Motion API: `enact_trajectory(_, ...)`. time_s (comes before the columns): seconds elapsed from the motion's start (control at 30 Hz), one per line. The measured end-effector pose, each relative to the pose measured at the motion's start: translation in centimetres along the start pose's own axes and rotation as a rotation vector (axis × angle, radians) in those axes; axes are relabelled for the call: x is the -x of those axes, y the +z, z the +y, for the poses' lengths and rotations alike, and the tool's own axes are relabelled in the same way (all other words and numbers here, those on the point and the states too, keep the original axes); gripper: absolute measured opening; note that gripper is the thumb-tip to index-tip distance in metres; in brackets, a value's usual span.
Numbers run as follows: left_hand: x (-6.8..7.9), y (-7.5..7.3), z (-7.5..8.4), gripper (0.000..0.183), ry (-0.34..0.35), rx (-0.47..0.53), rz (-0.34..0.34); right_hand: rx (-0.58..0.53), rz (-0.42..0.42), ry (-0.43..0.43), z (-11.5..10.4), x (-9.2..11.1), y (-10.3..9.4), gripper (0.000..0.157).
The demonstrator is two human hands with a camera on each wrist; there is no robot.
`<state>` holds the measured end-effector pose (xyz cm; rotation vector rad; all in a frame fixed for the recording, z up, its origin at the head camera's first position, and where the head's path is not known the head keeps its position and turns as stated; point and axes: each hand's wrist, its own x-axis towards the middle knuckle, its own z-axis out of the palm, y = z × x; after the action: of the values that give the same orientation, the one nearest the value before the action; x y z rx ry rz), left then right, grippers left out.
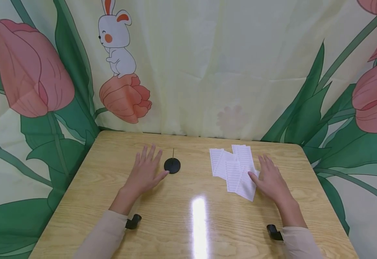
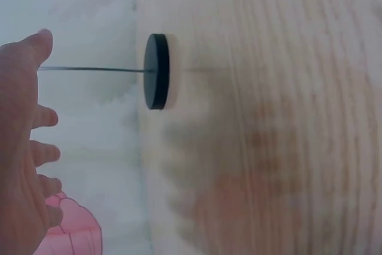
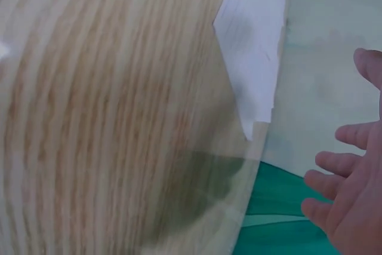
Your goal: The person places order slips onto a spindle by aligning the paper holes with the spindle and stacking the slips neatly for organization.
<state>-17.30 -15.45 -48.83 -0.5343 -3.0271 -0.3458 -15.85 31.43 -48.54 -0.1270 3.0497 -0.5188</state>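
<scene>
Tabletop glossy wood-grain; tulip-print cloth behind; left hand, right hand: fingers apart.

Lt-brown wood-grain desk, far edge along a pale fabric backdrop w/ lg pink tulips & grn leaves L + R; white bunny atop a tulip, upper L. Bright light reflection nr desk's ctr front.

Head view faces forward-down; nearer, sideways-turned wrist views share the table
</scene>
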Motion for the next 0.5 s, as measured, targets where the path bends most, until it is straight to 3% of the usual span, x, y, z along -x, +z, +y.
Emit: enact_trajectory(0.5,-0.6,2.2,-0.3,0.083,0.051,0.074,0.005,-0.038,-0.054,0.025,1.4,-0.1,0.7,0.094)
